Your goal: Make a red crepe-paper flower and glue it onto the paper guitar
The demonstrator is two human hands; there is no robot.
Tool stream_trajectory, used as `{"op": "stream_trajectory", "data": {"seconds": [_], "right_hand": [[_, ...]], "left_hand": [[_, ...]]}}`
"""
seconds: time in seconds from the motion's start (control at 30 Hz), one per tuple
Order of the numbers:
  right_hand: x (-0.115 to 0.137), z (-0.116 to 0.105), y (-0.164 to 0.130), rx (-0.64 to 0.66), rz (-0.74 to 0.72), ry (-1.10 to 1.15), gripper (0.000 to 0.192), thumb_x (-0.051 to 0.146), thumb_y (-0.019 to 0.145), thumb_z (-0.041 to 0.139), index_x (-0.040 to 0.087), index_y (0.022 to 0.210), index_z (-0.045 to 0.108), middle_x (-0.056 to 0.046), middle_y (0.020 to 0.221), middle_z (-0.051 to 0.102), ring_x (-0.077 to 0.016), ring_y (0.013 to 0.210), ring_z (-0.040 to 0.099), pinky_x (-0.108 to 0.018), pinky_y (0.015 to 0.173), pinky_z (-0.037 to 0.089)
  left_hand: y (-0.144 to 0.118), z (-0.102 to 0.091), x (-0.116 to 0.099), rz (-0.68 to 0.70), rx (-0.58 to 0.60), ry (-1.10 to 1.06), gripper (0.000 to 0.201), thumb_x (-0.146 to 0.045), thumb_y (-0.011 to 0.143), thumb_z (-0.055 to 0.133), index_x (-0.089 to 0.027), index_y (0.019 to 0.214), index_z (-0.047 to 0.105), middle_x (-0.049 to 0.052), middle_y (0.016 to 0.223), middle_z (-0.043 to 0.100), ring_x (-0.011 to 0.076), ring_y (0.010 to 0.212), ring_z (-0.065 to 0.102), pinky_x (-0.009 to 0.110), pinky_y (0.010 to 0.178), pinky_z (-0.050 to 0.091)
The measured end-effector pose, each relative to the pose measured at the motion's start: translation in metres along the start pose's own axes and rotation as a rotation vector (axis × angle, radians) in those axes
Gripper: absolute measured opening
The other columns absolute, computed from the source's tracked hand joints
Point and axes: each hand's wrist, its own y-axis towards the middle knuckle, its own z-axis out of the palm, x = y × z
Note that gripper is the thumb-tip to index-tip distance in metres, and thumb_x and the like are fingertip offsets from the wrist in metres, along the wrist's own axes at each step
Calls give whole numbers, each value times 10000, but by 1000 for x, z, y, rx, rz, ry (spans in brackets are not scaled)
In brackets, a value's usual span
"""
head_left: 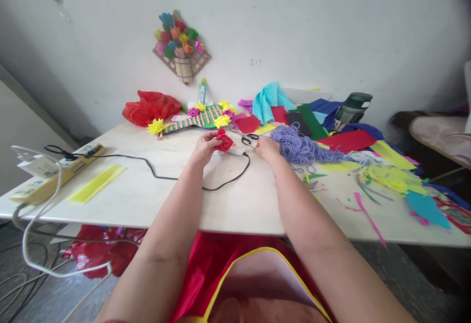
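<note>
My left hand (206, 145) pinches a red crepe-paper flower (224, 140) above the table. Just below the flower lies a white tool (235, 151) with a black cord, partly hidden; it looks like a glue gun. My right hand (267, 148) rests at the table surface with its fingertips pressed together beside black-handled scissors (249, 139). Whether it grips the scissors or some thin piece is too small to tell. A bundle of lavender yarn (300, 145) lies right of that hand. Behind the flower sits a striped, woven-looking craft piece (200, 119) trimmed with yellow and purple paper flowers.
A power strip (55, 175) with plugs and a yellow paper strip (96, 184) lie at left. The black cord (150, 166) crosses the table. Colored paper, scraps and a dark green bottle (351, 112) crowd the right side. A glue bottle (201, 92) stands behind.
</note>
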Motion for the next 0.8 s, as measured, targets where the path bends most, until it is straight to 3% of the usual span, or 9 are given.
{"op": "stream_trajectory", "data": {"seconds": [0.13,0.33,0.6,0.8], "right_hand": [[1,-2,-2,-25,3,5,234,282,849,596,217,998,765,-141,1177,720,-289,1096,669,-338,816,497],[6,-8,-10,-178,-74,46,287,341,907,516,228,990,767,-144,1093,745,-283,1056,682,-343,808,495],[11,-17,-14,74,-22,-99,358,192,780,651,166,1131,720,-162,1211,698,-283,1140,654,-334,890,505],[9,-14,-14,93,-57,-123,337,161,791,642,123,1116,717,-204,1172,698,-296,1131,652,-350,906,505]], "left_hand": [[2,-2,2,18,7,32,366,-165,474,777,-161,810,631,21,733,714,167,653,665,295,637,527],[4,-4,4,49,6,71,383,-181,507,770,-168,845,590,-1,724,707,158,669,681,283,670,530],[1,-1,2,82,-10,79,385,-165,489,781,-153,830,603,27,713,726,174,635,679,289,622,547],[1,-1,2,104,-6,95,374,-166,494,791,-159,822,613,28,708,733,170,621,672,279,597,544]]}}
